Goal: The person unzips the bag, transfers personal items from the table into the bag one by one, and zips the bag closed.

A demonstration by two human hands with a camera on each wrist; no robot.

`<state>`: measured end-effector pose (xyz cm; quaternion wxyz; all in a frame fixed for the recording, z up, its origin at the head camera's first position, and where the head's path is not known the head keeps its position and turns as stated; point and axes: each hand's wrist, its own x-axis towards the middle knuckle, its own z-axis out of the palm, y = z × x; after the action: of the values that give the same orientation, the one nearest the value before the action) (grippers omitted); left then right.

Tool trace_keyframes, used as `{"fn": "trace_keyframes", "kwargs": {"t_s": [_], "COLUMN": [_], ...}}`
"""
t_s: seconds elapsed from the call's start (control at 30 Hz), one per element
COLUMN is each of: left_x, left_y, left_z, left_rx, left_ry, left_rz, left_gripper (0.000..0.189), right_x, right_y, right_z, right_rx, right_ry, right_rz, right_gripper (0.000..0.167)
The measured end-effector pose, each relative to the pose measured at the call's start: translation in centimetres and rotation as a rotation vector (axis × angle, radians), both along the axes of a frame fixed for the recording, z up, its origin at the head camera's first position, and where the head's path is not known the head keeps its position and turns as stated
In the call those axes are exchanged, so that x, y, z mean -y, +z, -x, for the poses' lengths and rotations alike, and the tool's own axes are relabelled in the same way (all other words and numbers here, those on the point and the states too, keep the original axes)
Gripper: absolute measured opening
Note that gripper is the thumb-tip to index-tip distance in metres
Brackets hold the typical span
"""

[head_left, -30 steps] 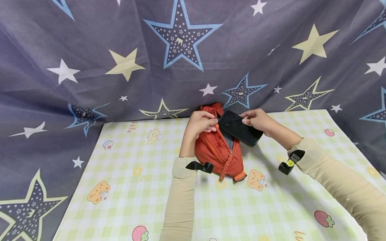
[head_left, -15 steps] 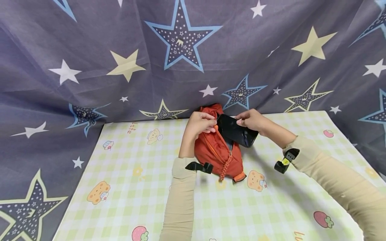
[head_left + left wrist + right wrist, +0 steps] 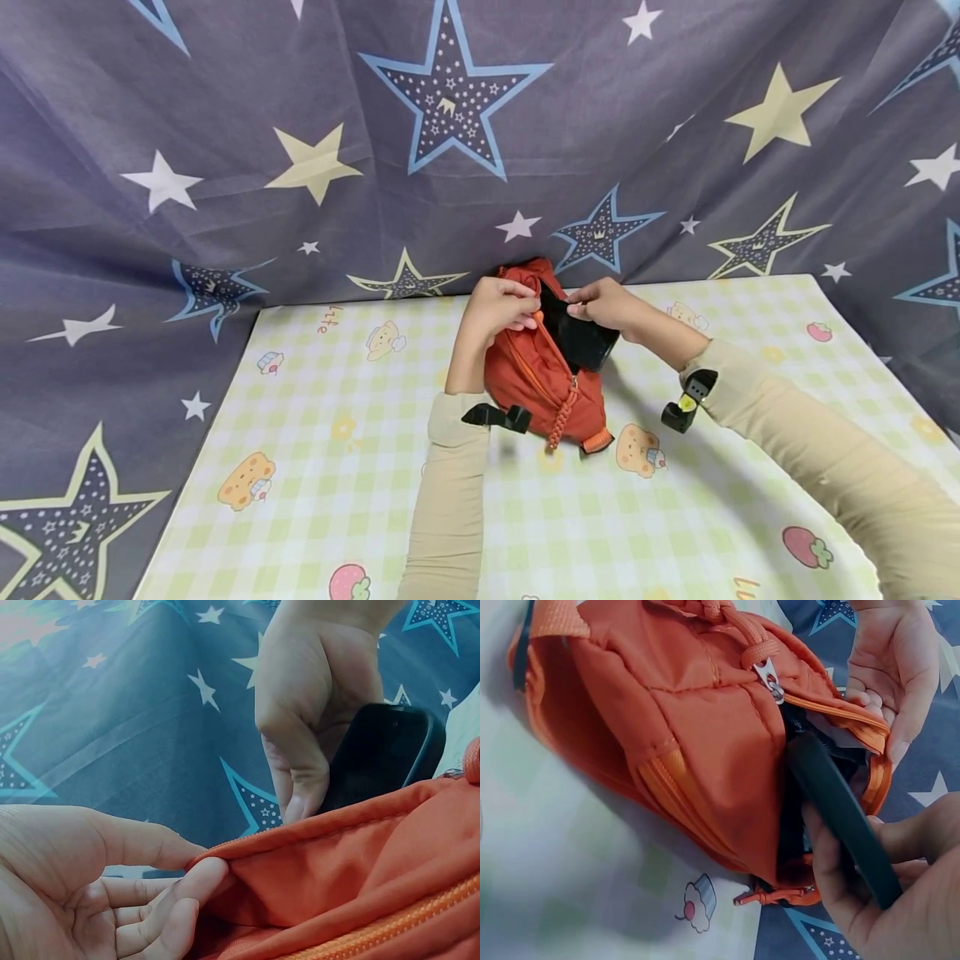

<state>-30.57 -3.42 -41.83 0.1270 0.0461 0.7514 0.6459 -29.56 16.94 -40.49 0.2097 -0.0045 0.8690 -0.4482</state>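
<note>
An orange-red zippered bag (image 3: 525, 367) lies at the back of the table, its main zipper undone. My left hand (image 3: 501, 308) pinches the edge of the opening between thumb and forefinger, as the left wrist view shows up close. My right hand (image 3: 609, 310) grips a black smartphone (image 3: 585, 337) by its upper edge. In the right wrist view the phone (image 3: 844, 817) stands edge-on in the mouth of the bag, one end inside the dark interior. A zipper pull (image 3: 767, 675) with a braided orange cord sits at the near end of the opening.
A green-and-white checked cloth (image 3: 337, 492) with cartoon prints covers the table. Behind it hangs a dark curtain (image 3: 247, 142) with stars, close to the bag's far end. Black straps with small cameras sit on both wrists.
My right hand has moved left with the phone, which now lies deeper over and into the bag's opening. The left hand keeps its pinch on the edge.
</note>
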Motion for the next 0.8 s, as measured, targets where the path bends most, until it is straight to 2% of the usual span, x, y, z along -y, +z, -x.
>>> {"fn": "trace_keyframes", "kwargs": {"t_s": [0.23,0.4,0.53,0.8], "left_x": [0.2,0.2,0.2,0.3], "left_y": [0.0,-0.1,-0.1,-0.1], "left_z": [0.1,0.1,0.1,0.1], "left_rx": [0.006,0.003,0.011,0.016], "left_ry": [-0.003,-0.005,-0.002,-0.002], "left_rz": [-0.011,0.000,-0.001,0.000], "left_gripper": [0.020,0.020,0.021,0.021], "right_x": [0.6,1.0,1.0,0.0], "right_y": [-0.6,-1.0,-1.1,-0.8], "right_z": [0.6,0.7,0.7,0.7], "right_rx": [0.043,0.031,0.030,0.121], "right_ry": [-0.017,0.002,0.027,0.062], "right_rz": [0.074,0.130,0.129,0.104], "right_gripper": [0.045,0.045,0.044,0.038]}}
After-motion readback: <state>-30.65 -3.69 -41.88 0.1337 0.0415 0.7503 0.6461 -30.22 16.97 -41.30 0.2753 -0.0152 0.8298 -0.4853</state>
